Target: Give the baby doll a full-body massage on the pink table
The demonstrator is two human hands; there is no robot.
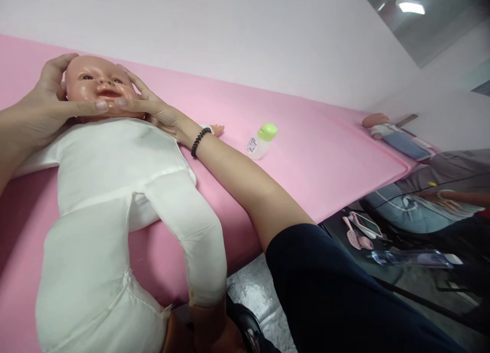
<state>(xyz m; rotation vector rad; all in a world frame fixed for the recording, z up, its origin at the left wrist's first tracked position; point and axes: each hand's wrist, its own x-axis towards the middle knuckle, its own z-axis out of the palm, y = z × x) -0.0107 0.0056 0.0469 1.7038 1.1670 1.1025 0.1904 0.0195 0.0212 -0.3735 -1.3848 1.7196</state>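
A baby doll [126, 164] with a white cloth body and a hard plastic head lies face up on a pink padded table [317, 154]. My left hand [53, 98] cups one side of the doll's head, its thumb stretched along the chin. On the other side, my right hand [153, 105] holds the head the same way, and the two thumb tips nearly meet under the mouth. The fingers behind the head are partly hidden. Past my right wrist with its dark beaded bracelet, one small doll hand [218, 130] shows. A clear bottle with a green cap [264, 139] lies nearby.
Another doll [398, 136] in blue lies at the table's far right end. Below it sits a person in light jeans [409, 210]. A black surface beside the table holds a pink hairbrush [352, 234], a phone [366, 224] and a clear plastic bottle [413, 258].
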